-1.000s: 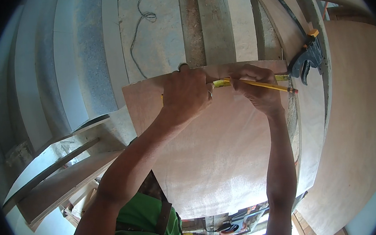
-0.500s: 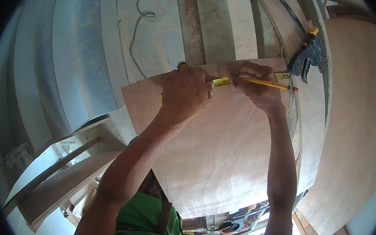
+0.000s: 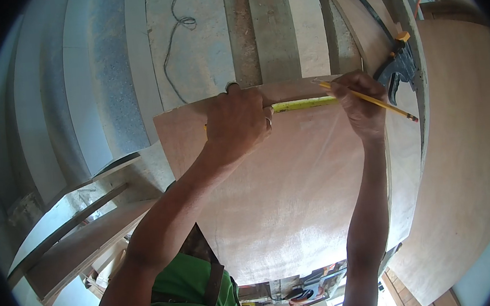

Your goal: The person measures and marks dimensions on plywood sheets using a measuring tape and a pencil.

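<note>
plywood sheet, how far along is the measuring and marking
Done: the plywood sheet is set in place and the yellow tape measure lies stretched along its top edge. In hand: the left hand pins the tape down, and the right hand holds a pencil with its tip at the sheet's top edge. Left: no pencil mark can be made out, and the sheet looks uncut.

This is a woodworking or building site, likely a stair under construction. Bare grey concrete steps rise ahead, with a loose thin cable trailing over them. Curved sheets of pale brown plywood lean against the steps, one pinned by a black clamp with orange tips. Offcut wooden boards lie lower left.
</note>
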{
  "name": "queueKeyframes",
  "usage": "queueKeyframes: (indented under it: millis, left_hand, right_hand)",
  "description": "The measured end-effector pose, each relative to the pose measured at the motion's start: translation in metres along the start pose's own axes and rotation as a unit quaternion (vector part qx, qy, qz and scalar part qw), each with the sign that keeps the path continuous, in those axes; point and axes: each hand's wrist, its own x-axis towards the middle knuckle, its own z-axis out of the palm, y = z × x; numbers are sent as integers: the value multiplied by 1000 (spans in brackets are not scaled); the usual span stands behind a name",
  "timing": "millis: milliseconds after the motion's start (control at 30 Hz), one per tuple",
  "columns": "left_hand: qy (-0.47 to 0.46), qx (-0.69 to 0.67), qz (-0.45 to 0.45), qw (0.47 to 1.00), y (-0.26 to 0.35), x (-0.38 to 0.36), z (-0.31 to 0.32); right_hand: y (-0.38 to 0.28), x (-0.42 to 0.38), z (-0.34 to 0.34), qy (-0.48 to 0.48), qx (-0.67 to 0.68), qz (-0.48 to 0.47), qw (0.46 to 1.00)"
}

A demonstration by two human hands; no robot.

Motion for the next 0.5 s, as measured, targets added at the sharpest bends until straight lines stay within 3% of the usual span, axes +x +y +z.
queueKeyframes:
  millis: [100, 167, 300, 367, 400, 467, 500]
  left_hand:
    - [1, -1, 10, 1000, -1, 1, 1]
    - [5, 4, 8, 1000, -1, 0, -1]
    - [-30, 7, -2, 1000, 0, 1, -5]
    - [-25, -8, -4, 1000, 1, 1, -5]
    - [-26, -7, -1, 1000, 0, 1, -4]
    - [-8, -15, 5, 1000, 0, 0, -3]
    - [-8, -15, 6, 1000, 1, 0, -4]
  right_hand:
    - [-2, -4, -6, 36, 5, 17, 999]
    - [-4, -3, -3, -44, -12, 19, 999]
    - [14, 2, 5, -95, -39, -7, 995]
    - [13, 4, 4, -127, -198, -145, 961]
    - [11, 4, 5, -125, -200, -144, 961]
    - [6, 2, 7, -123, -83, 2, 989]
    - [6, 2, 7, -122, -83, 2, 989]
